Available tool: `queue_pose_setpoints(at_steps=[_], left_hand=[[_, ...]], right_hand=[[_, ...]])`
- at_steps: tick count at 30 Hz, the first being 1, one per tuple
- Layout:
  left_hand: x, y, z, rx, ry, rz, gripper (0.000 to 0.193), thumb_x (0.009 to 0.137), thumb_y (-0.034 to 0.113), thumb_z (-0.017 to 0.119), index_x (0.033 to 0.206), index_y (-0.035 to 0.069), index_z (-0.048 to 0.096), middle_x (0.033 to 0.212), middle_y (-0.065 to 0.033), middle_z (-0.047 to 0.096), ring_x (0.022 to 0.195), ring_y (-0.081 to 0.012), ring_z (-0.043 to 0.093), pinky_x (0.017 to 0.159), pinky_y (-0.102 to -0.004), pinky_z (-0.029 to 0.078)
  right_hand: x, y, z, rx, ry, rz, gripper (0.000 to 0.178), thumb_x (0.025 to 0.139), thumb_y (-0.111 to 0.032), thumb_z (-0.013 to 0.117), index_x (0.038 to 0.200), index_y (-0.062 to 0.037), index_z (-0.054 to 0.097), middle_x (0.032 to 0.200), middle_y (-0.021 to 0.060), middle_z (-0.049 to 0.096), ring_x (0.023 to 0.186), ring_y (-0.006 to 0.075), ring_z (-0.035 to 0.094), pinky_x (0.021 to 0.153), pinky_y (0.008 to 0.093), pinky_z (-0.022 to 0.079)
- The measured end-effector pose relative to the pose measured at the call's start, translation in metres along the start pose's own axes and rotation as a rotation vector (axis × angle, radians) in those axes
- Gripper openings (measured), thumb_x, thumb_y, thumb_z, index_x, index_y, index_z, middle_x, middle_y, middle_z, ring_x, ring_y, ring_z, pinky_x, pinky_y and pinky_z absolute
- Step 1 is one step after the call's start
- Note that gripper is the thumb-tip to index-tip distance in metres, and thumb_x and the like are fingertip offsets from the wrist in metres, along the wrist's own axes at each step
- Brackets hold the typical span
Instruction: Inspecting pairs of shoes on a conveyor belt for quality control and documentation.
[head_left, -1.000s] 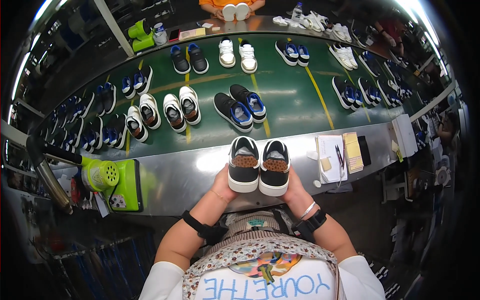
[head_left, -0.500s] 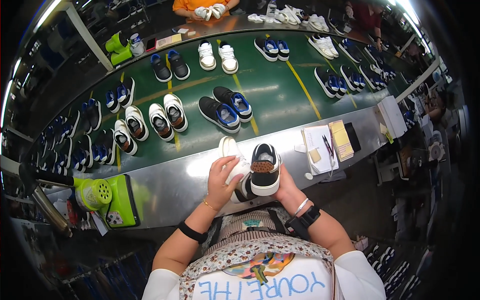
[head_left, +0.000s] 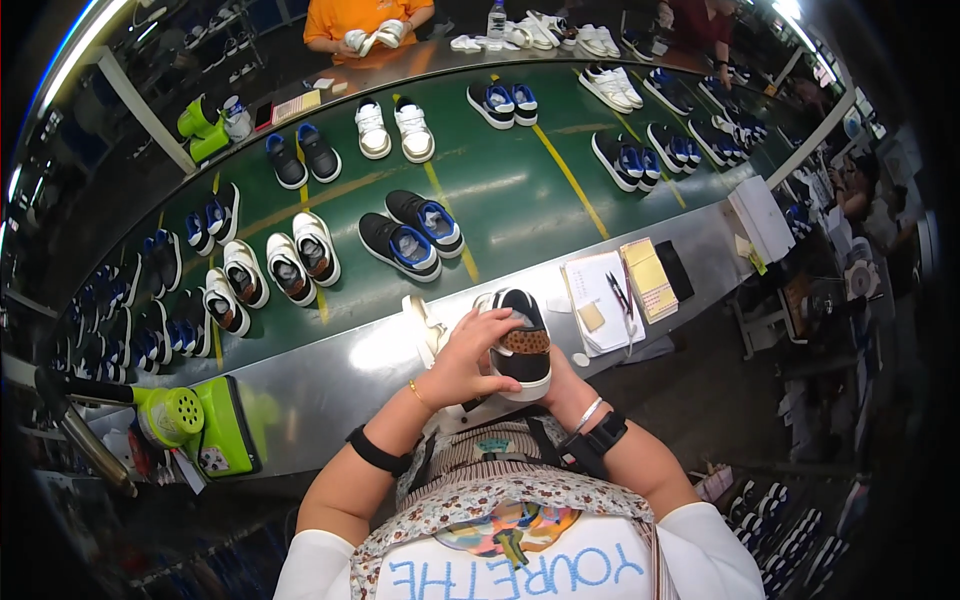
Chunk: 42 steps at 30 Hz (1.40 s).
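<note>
A white sneaker (head_left: 530, 363) with a black heel and a brown spotted patch is held over the steel ledge, its heel facing me. My left hand (head_left: 468, 352) grips the sneaker from the left, fingers at the collar and thumb low on the heel. Around its right side and underneath, my right hand (head_left: 570, 388) is closed, its fingers mostly hidden. Just left of it, a second white shoe (head_left: 424, 322) lies on the steel ledge (head_left: 350, 375), partly covered by my left hand and forearm.
Pairs of sneakers, such as a black pair (head_left: 395, 240), stand on the green conveyor belt (head_left: 530, 220). On the ledge are a notepad (head_left: 595, 290) with tweezers, a yellow pad (head_left: 648, 283) and a lime-green device (head_left: 225, 430). A person in orange (head_left: 365, 20) holds white shoes opposite.
My left hand has moved right, off the white shoe and onto the collar and heel of the held sneaker. The whole view has shifted, so the belt and ledge items appear further left.
</note>
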<state>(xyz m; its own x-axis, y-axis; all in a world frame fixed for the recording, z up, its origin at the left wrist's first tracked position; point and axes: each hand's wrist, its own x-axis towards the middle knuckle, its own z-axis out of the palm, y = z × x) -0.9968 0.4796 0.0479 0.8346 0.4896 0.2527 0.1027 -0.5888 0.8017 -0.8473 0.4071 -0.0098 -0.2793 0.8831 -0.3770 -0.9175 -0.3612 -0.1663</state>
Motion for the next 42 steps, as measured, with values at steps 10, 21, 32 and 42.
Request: queue_pose_setpoints(at_steps=[10,21,32,42], left_hand=[[0.003,0.006,0.014,-0.346,0.083,-0.474,0.066,0.051,0.024,0.083,0.108,0.003,0.054,0.119,-0.0150,0.046,0.122,-0.0279,0.033,0.102,-0.0353,0.022],[0.019,0.041,0.009,-0.600,0.233,-0.542,0.059,0.049,0.011,0.080,0.101,0.002,0.054,0.094,-0.0023,0.061,0.096,-0.0134,0.053,0.108,-0.0371,0.005],[0.047,0.043,-0.005,-0.693,0.189,-0.481,0.076,0.045,0.008,0.083,0.112,-0.002,0.048,0.106,-0.0069,0.057,0.103,-0.0183,0.051,0.093,-0.0306,0.036],[0.062,0.065,-0.014,-0.831,0.094,-0.492,0.072,0.048,0.007,0.082,0.110,-0.004,0.048,0.105,-0.0081,0.057,0.101,-0.0191,0.051,0.092,-0.0301,0.037]], right_hand=[[-0.007,-0.112,-0.132,-1.936,1.042,-0.609,0.027,0.077,-0.022,0.057,0.095,-0.0012,0.056,0.095,0.0194,0.055,0.088,0.0344,0.054,0.075,0.0396,0.046],[0.022,-0.149,-0.174,-2.612,1.112,-0.416,0.012,0.079,-0.013,0.050,0.086,-0.0081,0.057,0.083,0.0065,0.057,0.077,0.0206,0.059,0.062,0.0309,0.048],[-0.025,-0.141,-0.057,-2.035,0.997,-0.888,0.019,0.082,-0.008,0.047,0.100,-0.0036,0.052,0.078,0.0118,0.055,0.072,0.0237,0.058,0.059,0.0348,0.049],[-0.106,-0.120,0.047,-1.027,0.287,-0.512,0.033,0.088,-0.014,0.050,0.120,-0.0071,0.045,0.084,-0.0003,0.048,0.067,0.0032,0.045,0.057,0.0177,0.037]])
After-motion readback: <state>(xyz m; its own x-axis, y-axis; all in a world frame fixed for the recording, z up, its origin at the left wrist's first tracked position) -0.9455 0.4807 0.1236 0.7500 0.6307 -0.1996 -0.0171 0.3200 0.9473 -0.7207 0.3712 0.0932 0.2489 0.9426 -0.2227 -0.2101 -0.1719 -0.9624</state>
